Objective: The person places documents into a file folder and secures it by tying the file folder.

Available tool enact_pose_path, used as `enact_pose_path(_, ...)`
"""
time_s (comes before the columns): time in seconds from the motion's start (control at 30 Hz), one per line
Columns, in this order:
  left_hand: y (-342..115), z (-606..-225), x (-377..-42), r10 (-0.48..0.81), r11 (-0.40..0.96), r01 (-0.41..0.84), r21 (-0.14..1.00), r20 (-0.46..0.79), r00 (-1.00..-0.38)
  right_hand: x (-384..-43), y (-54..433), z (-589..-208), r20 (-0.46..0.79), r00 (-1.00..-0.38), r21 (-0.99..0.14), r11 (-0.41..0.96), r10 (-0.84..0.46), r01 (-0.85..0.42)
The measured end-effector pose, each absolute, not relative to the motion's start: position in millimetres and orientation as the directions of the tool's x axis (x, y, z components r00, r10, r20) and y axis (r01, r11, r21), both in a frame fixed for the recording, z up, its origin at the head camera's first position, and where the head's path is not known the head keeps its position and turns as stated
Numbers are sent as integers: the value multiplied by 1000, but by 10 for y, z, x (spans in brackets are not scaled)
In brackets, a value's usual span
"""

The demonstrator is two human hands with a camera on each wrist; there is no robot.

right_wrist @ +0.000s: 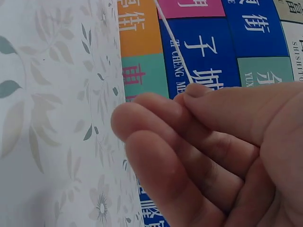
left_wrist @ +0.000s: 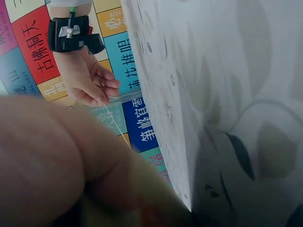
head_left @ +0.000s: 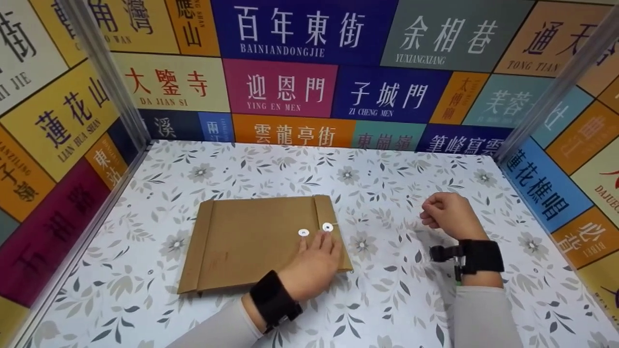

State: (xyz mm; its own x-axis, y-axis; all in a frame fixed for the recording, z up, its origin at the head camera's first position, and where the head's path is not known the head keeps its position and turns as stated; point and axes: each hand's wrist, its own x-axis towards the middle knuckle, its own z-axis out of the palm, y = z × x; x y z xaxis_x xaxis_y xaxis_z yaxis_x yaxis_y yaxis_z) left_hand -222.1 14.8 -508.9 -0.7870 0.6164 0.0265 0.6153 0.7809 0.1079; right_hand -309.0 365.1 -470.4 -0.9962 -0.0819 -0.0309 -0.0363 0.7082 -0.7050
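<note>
A brown kraft string-tie envelope [head_left: 251,241] lies on the patterned table, with two white round buttons near its right end: one button [head_left: 303,232] on the body, the other button [head_left: 327,226] on the flap. My left hand [head_left: 314,266] rests on the envelope's right part, fingers stretched out just below the buttons. Off to the right and above the table, my right hand [head_left: 447,212] pinches a thin white string [right_wrist: 174,42] between thumb and index finger. That string runs taut toward the envelope in both wrist views. The left wrist view shows the left hand blurred and close.
A white tablecloth [head_left: 387,174] with grey flowers and leaves covers the table. Colourful panels with Chinese lettering [head_left: 280,89] stand behind and at both sides, with clear corner posts [head_left: 556,92]. Each wrist wears a black strap [head_left: 483,256].
</note>
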Motion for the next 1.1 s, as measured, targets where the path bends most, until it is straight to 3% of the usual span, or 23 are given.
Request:
enact_pose_path(0.2, 36, -5062, -2296, 673, 738, 642, 207, -166, -720, -3128, 3566, -4724, -51, -997, -683, 731, -53, -4)
enact_pose_path(0.37, -122, -4938, -2424, 670, 741, 619, 260, -229, -706, -3113, 3405, -4677, -15, -999, -593, 804, -45, -28)
enact_pose_path(0.53, -308, -4843, -2532, 625, 777, 548, 309, -273, -732, -3057, 2937, -4666, 17, -994, -554, 827, -110, -101)
enact_pose_path(0.7, -498, -4810, -2660, 573, 804, 466, 369, -271, -773, -2838, 2170, -4788, -7, -947, -542, 797, -322, -267)
enact_pose_path(0.8, -613, -4816, -2743, 530, 826, 420, 376, -261, -807, -2632, 1747, -4915, -32, -902, -447, 813, -430, -372)
enact_pose_path(0.93, -701, -4845, -2811, 492, 843, 387, 373, -245, -836, -2374, 1392, -5037, -34, -876, -277, 847, -480, -454)
enact_pose_path(1.1, -684, -4885, -2857, 437, 889, 370, 269, -254, -863, -2206, 1220, -5083, -93, -874, -228, 865, -477, -448)
